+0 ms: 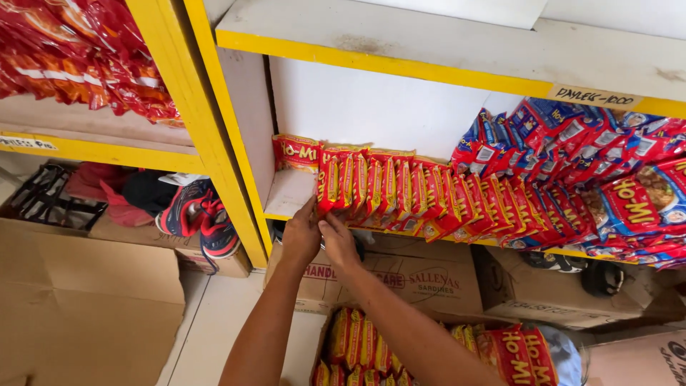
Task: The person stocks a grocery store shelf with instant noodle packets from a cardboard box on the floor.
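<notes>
- A row of red and yellow noodle packets (400,193) stands on edge along the front of a yellow-edged shelf (286,194), each packet leaning against the next; the row begins near the shelf's left end and runs right.
- The left hand (301,234) reaches up to the leftmost packet of that row, fingers curled onto its lower edge, pinching it at the shelf's front lip.
- The right hand (339,243) sits just beside the left, touching it, with its fingertips pressed on the bottom of the same end of the row; the hand is narrowed around the packet edges.
- One packet (296,152) stands flat against the white back wall behind the row's left end.
- To the right, the row meets a heap of red and blue packets (572,154) stacked higher and tilted left.
- Below the forearms, an open cardboard box (407,282) holds more of the red and yellow packets (361,347).
- Under the shelf lie further cardboard boxes (557,300).
- In the neighbouring bay on the left, a red and dark sports shoe (201,214) rests on a box, with red bags (86,57) on the shelf above.
</notes>
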